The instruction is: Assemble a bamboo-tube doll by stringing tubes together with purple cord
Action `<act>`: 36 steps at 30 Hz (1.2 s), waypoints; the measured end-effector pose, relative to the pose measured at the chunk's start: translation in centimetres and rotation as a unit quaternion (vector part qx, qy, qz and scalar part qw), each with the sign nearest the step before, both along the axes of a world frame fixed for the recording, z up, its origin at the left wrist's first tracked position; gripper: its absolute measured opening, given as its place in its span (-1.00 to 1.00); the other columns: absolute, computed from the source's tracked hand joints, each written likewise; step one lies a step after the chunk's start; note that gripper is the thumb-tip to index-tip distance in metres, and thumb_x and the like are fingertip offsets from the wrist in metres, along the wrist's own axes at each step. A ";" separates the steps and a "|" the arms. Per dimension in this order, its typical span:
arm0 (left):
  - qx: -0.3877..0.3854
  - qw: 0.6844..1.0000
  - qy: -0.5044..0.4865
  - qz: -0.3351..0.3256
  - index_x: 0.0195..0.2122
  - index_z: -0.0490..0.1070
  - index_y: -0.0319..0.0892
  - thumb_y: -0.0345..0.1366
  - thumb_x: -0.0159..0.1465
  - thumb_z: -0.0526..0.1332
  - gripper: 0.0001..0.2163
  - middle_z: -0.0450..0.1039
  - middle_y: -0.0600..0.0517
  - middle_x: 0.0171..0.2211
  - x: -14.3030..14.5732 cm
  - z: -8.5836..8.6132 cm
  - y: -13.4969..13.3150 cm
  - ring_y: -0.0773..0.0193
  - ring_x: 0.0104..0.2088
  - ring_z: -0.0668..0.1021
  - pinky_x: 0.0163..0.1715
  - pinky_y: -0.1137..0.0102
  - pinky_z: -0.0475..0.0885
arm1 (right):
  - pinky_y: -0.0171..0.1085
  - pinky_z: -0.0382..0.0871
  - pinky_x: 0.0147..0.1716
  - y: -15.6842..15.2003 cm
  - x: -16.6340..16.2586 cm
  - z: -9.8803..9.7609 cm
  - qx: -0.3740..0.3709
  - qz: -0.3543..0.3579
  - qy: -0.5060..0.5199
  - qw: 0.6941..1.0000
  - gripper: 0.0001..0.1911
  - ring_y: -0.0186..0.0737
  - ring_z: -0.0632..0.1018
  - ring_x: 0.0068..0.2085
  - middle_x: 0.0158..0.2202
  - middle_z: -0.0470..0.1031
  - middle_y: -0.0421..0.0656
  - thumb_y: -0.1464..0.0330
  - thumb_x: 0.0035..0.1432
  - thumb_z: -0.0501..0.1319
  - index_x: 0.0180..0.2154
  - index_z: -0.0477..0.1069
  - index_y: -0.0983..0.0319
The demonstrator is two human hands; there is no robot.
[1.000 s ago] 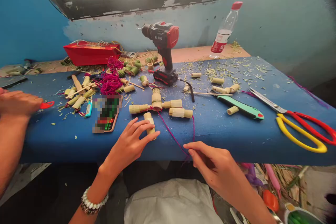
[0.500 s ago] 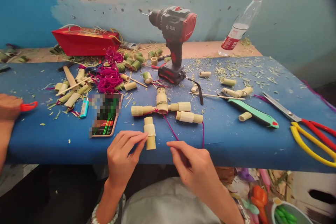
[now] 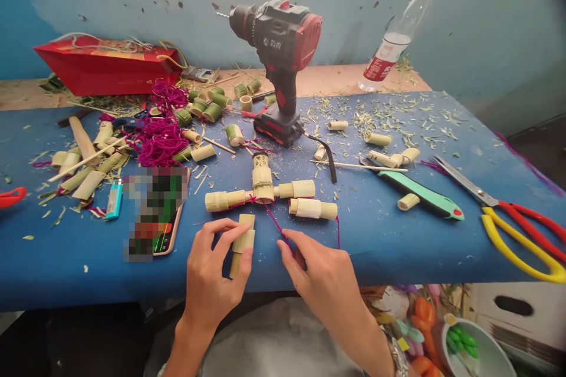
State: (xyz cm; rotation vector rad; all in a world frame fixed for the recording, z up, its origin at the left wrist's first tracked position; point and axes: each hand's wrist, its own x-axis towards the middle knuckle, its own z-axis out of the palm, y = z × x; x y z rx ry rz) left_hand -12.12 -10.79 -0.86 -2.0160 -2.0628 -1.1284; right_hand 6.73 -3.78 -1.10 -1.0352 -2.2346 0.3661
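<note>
My left hand (image 3: pixel 212 271) is closed around a short bamboo tube piece (image 3: pixel 242 237) near the front edge of the blue table (image 3: pixel 398 241). My right hand (image 3: pixel 316 268) pinches a magenta string (image 3: pixel 273 219) that runs up to a small bamboo figure (image 3: pixel 262 184) made of joined tubes lying flat. A loose double bamboo tube (image 3: pixel 313 208) lies just right of the figure, close above my right hand.
A red-and-black cordless drill (image 3: pixel 276 65) stands behind the figure. A phone (image 3: pixel 154 212), blue lighter (image 3: pixel 114 199), magenta yarn tangle (image 3: pixel 160 140), several bamboo pieces, a red bag (image 3: pixel 99 68), a green utility knife (image 3: pixel 420 191), yellow-red scissors (image 3: pixel 522 221) and a bottle (image 3: pixel 398 35) surround it.
My left hand has picked up and closed on the bamboo tube piece. My right hand moved up along the string toward the figure. The other person's hand at the left has left the view.
</note>
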 end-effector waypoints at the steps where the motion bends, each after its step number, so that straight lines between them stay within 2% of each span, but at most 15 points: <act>1: 0.001 1.000 -0.002 -0.001 0.09 0.44 -0.11 -0.38 0.41 0.18 -0.75 0.42 -0.08 -0.05 0.0 -0.1 0.0 0.14 -0.08 0.54 -0.02 0.26 0.46 | -0.29 0.21 -0.50 0.0 -0.1 -0.1 0.000 -0.002 -0.001 1.000 -0.66 -0.36 0.57 -0.53 -0.42 0.62 -0.22 0.27 0.57 0.05 -0.09 0.54 0.30; 7: 0.013 1.000 0.009 0.005 0.10 0.42 -0.17 -0.37 0.41 0.16 -0.75 0.41 -0.11 -0.06 -0.2 -0.2 0.3 0.12 -0.07 0.51 -0.03 0.27 0.43 | -0.28 0.18 -0.51 0.5 -0.3 -0.4 -0.002 0.007 -0.004 1.000 -0.66 -0.35 0.60 -0.52 -0.42 0.60 -0.24 0.29 0.58 0.02 -0.15 0.51 0.26; 11: 0.030 1.000 0.006 -0.002 0.08 0.45 -0.14 -0.31 0.45 0.11 -0.75 0.42 -0.08 -0.11 -0.8 -0.2 0.8 0.13 -0.13 0.51 -0.10 0.26 0.40 | -0.29 0.17 -0.52 0.6 -0.2 -0.4 -0.006 0.013 -0.007 1.000 -0.65 -0.36 0.55 -0.57 -0.48 0.55 -0.26 0.29 0.59 0.00 -0.16 0.50 0.25; 15: 0.049 0.997 -0.059 -0.001 0.00 0.50 -0.10 -0.24 0.49 0.01 -0.73 0.43 -0.06 -0.18 -1.2 -0.6 0.7 0.14 -0.22 0.51 -0.20 0.25 0.41 | -0.29 0.12 -0.54 0.8 -0.3 -0.5 -0.005 0.015 -0.009 1.000 -0.63 -0.38 0.49 -0.60 -0.53 0.49 -0.29 0.29 0.60 -0.02 -0.19 0.48 0.24; 20: 0.061 0.990 -0.127 0.007 -0.08 0.52 -0.10 -0.24 0.49 0.02 -0.73 0.41 -0.01 -0.31 -1.1 -0.9 0.5 0.19 -0.33 0.47 -0.33 0.27 0.38 | -0.26 0.08 -0.56 0.9 -0.3 -0.3 -0.008 0.027 -0.016 0.999 -0.65 -0.38 0.49 -0.60 -0.53 0.48 -0.30 0.34 0.59 -0.01 -0.24 0.46 0.22; 26: 0.043 0.985 -0.168 0.020 -0.12 0.51 -0.10 -0.29 0.49 0.05 -0.78 0.39 0.03 -0.36 -1.0 -0.3 0.6 0.22 -0.37 0.44 -0.37 0.31 0.37 | -0.27 0.06 -0.58 0.6 0.0 0.3 -0.066 0.030 0.015 0.997 -0.69 -0.42 0.37 -0.67 -0.60 0.38 -0.37 0.29 0.57 0.02 -0.24 0.41 0.20; 32: 0.039 0.989 -0.135 0.034 -0.09 0.49 -0.10 -0.38 0.45 0.09 -0.82 0.42 0.03 -0.30 -0.6 0.6 -0.2 0.25 -0.31 0.46 -0.30 0.33 0.37 | -0.28 0.08 -0.59 0.6 0.2 0.9 -0.107 0.032 -0.003 0.994 -0.73 -0.39 0.30 -0.68 -0.64 0.23 -0.42 0.28 0.55 0.02 -0.26 0.34 0.16; 36: 0.010 0.993 -0.109 0.052 -0.13 0.45 -0.10 -0.40 0.44 0.12 -0.87 0.41 0.07 -0.32 -0.4 1.1 -0.6 0.28 -0.33 0.46 -0.28 0.36 0.37 | -0.31 0.14 -0.56 0.6 0.1 1.2 -0.135 0.030 0.010 0.990 -0.79 -0.38 0.32 -0.63 -0.58 0.27 -0.40 0.32 0.49 0.06 -0.27 0.31 0.14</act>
